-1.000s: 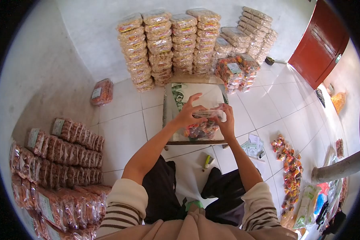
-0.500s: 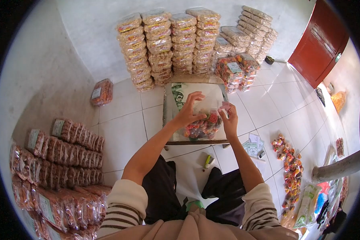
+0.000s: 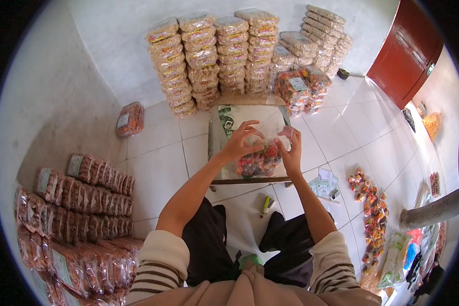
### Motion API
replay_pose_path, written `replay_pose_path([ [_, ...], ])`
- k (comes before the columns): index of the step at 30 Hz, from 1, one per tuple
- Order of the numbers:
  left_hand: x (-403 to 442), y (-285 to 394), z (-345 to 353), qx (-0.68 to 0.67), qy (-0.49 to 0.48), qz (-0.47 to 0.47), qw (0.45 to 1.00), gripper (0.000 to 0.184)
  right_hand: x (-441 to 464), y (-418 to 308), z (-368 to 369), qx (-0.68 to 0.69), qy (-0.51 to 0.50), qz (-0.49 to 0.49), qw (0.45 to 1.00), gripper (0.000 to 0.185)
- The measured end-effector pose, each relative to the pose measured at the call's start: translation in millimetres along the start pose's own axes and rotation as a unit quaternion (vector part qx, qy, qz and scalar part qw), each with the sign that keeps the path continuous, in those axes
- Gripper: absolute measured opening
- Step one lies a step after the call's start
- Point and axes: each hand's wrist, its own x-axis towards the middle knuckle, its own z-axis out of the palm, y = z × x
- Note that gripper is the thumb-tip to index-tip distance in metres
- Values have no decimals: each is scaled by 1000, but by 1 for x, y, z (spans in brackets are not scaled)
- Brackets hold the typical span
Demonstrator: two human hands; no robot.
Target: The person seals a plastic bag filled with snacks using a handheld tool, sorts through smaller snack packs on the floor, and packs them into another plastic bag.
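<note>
A clear plastic bag (image 3: 257,166) filled with small red, orange and dark wrapped pieces sits on a low table (image 3: 222,171) in front of me. My left hand (image 3: 244,142) curves over the bag's upper left part, its fingers bent and thumb on the film. At the upper right, my right hand (image 3: 290,152) pinches the loose film with thumb and fingertips. The bag's thin upper film stands up between both hands. Beneath the bag lies a pale sheet with a green printed patch (image 3: 228,118) at its left side.
Tall stacks of bagged snacks (image 3: 201,56) line the back wall, with bags of red-orange pieces (image 3: 293,89) beside them. Brown packs (image 3: 86,204) are piled at left. On the floor at right are printed labels (image 3: 324,183), a green cutter (image 3: 266,204) and a row of wrapped pieces (image 3: 375,224).
My left hand's fingers have curled lower over the bag. My right hand has shifted slightly left and inward, so the two hands are closer together.
</note>
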Motion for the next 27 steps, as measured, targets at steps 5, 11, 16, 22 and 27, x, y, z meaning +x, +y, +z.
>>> replay_pose_path([
  [5, 4, -2, 1, 113, -2, 42, 993, 58, -2, -3, 2, 8, 10, 24, 1000, 15],
  [11, 4, -1, 4, 51, 8, -11, 999, 61, -1, 2, 4, 51, 15, 14, 998, 11],
  [16, 4, 0, 7, -11, 19, -24, 999, 58, 2, -8, 1, -6, -41, 6, 999, 10],
  [22, 10, 13, 12, -69, 72, -69, 993, 48, 19, 8, 7, 39, -76, -30, 996, 9],
  [27, 15, 25, 14, -143, 109, -83, 980, 49, 27, 14, 10, 198, -148, 76, 966, 15],
])
